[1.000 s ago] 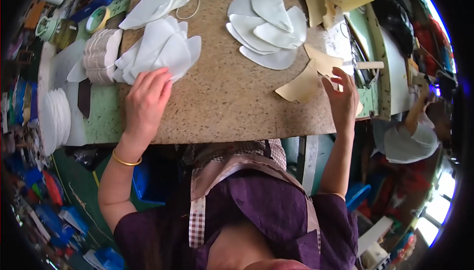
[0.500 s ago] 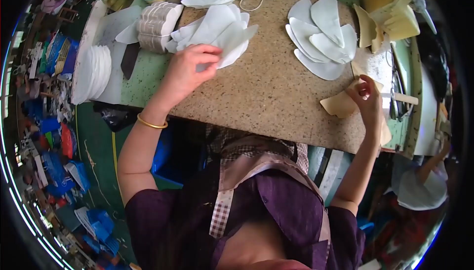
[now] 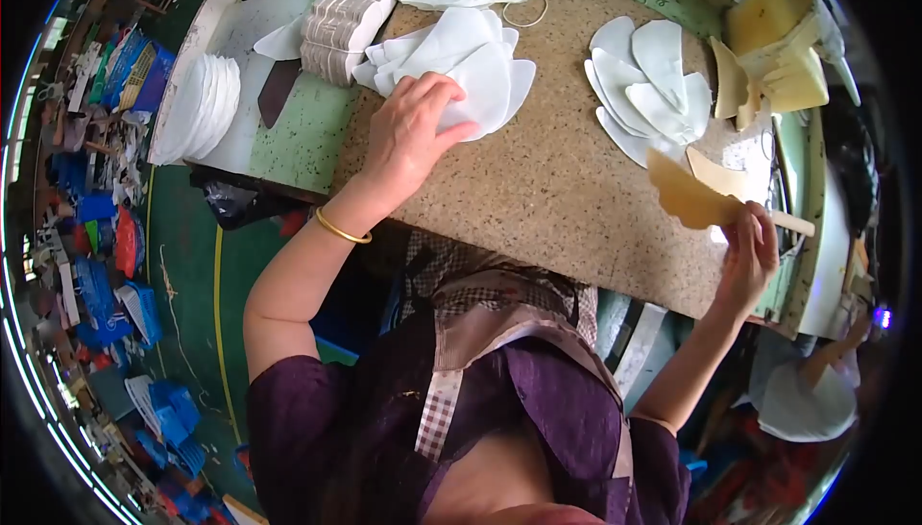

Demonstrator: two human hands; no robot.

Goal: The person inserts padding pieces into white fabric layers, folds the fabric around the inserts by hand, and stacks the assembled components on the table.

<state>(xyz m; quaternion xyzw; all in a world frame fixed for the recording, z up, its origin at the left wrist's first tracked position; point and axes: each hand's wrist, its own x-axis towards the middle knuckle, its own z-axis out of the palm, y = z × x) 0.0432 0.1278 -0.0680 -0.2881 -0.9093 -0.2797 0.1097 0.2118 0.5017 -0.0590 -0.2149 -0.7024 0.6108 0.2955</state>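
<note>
Since the earlier frame, a tan piece (image 3: 693,196) has come up off the counter (image 3: 538,189) in my right grip (image 3: 743,210). In the head view, I have that grip clamped on one end of it, thumb against fingers; its free end reaches toward the near edge of the white fan (image 3: 645,93), my landmark. Another tan sheet (image 3: 715,175) lies just nearer me than the fan. Left of the fan, my left grip (image 3: 455,114) is at the near edge of the white stack (image 3: 480,59), thumb and fingers apart. The ribbed bundle (image 3: 341,37) sits farther left; right of the fan stands the yellow container (image 3: 774,21).
</note>
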